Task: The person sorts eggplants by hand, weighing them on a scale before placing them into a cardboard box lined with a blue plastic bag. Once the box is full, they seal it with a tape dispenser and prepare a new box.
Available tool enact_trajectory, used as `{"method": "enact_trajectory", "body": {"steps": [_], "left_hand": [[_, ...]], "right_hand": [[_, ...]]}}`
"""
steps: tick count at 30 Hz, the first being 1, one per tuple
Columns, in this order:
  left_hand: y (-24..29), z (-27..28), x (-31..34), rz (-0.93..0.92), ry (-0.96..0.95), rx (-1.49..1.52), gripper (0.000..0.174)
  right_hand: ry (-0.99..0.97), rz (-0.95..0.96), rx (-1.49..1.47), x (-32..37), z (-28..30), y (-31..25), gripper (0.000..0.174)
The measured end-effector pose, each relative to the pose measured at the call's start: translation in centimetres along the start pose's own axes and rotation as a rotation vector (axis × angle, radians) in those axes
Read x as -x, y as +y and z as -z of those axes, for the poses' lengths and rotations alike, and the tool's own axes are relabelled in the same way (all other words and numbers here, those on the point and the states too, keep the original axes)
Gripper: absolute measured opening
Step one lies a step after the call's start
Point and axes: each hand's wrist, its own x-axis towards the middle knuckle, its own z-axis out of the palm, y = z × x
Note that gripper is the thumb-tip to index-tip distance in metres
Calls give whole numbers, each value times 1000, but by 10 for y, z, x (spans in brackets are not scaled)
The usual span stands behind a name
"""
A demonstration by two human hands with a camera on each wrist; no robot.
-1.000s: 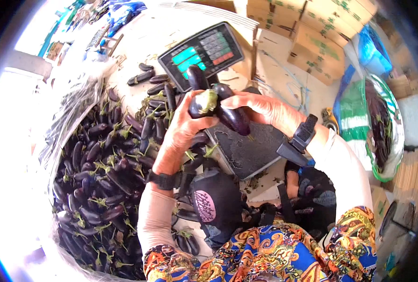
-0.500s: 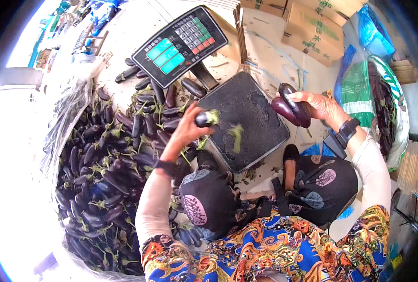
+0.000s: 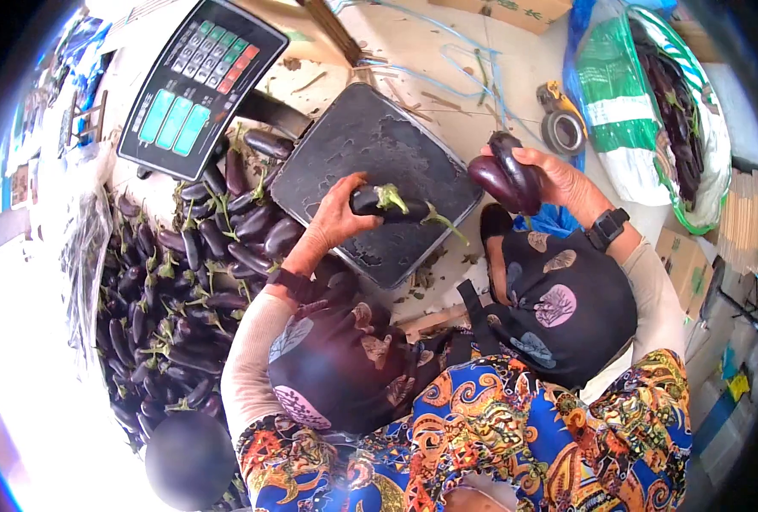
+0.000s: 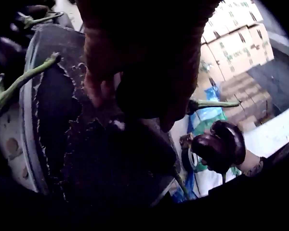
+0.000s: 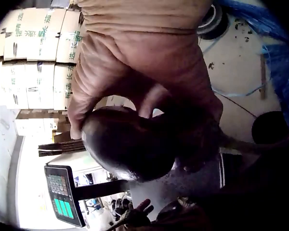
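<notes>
My left hand [image 3: 336, 218] grips a dark eggplant [image 3: 367, 201] by its body over the black platform [image 3: 379, 136] of a digital scale. A second eggplant [image 3: 409, 212] shows beside it, close over the platform, with its green stem pointing right. In the left wrist view the held eggplant's stem [image 4: 214, 103] sticks out past my fingers, and the hand is mostly in shadow. To the right of the platform, my right hand [image 3: 562, 179] holds two eggplants together, a reddish-purple one [image 3: 494, 181] and a darker one [image 3: 515, 166].
The scale's lit display [image 3: 174, 124] stands at the upper left. A large heap of eggplants [image 3: 165, 324] fills the left side. A green-and-white bag [image 3: 613, 111] with eggplants stands at right, near a tape roll [image 3: 564, 132]. Printed cartons [image 5: 38, 43] are stacked beyond.
My hands have parted; the right carried its two eggplants right, off the platform. The left has moved slightly inward over the platform, where a second eggplant now shows. The head view has turned rightward.
</notes>
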Motion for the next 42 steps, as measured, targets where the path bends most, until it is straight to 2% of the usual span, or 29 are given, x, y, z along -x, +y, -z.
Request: {"method": "enact_trajectory", "body": {"steps": [1,2,5,7,11,12,13,14,16,18,19,20,21,22,23,24,25,26,27,28,29,30,31,32,34,36,38,40,42], "left_hand": [[2,-3,-6,-45,-92,12,63],[7,-6,-11,-348,-136,-239,61],[41,-34,-11,-245,-617,-527,63],[31,-46,-6,-395,-565,-675,64],[16,-36,-6,-400,-406,-454,62],[29,-27,-14,-226,-419,-259,60],[33,-19,-26,199,-455,-79,63],[77,-6,-29,324,-471,381,62],[113,7,-51,249,-432,352,52],[158,9,-73,207,-527,321,50],[174,2,-85,204,-571,310,54],[187,-4,-94,211,-610,297,57],[190,-22,-101,194,-582,419,67],[185,-41,-117,190,-603,354,74],[212,-60,-118,201,-608,341,74],[242,-78,-120,213,-719,278,75],[260,-97,-117,193,-734,383,73],[285,-110,-114,212,-678,282,72],[301,-124,-120,45,-692,354,70],[329,-136,-129,-75,-681,203,70],[358,-143,-131,-48,-691,282,71],[383,-156,-140,-327,-634,338,75],[398,-171,-159,-317,-570,437,81],[434,-168,-163,-394,-617,484,89],[482,-158,-152,-375,-598,637,84],[483,-144,-143,-418,-671,544,72],[458,-118,-137,-400,-764,358,66],[418,-82,-127,-319,-776,231,62],[366,-36,-112,-198,-680,190,60]], "right_hand": [[-10,35,-16,2,5,6,58],[-6,65,-23,6,9,9,57],[-25,136,-158,20,16,15,51],[-35,247,-177,30,25,20,55],[59,345,-246,60,36,29,57],[66,401,-280,59,50,39,55],[51,437,-360,69,42,42,52],[52,434,-408,70,50,48,50],[48,525,-465,63,60,57,44],[43,577,-506,58,61,60,45],[-47,582,-494,52,69,61,48],[31,625,-559,57,54,55,50],[11,634,-567,66,41,48,49],[-13,636,-576,71,32,43,48],[60,628,-589,65,34,39,44],[90,727,-489,70,33,35,44],[123,825,-387,80,36,32,44],[161,922,-285,92,41,30,44],[155,892,-368,95,61,27,47],[201,1082,-275,125,57,11,53],[324,1167,-338,155,54,-9,59],[314,1263,-303,200,41,-29,63],[483,1317,-327,222,65,-46,68],[486,1389,-297,247,92,-64,77],[658,1362,-509,289,124,-75,86],[1009,971,-730,306,173,-81,94],[1060,851,-501,304,189,-55,88],[1292,996,-310,276,201,-32,67],[981,934,-172,250,187,-11,37]]}}
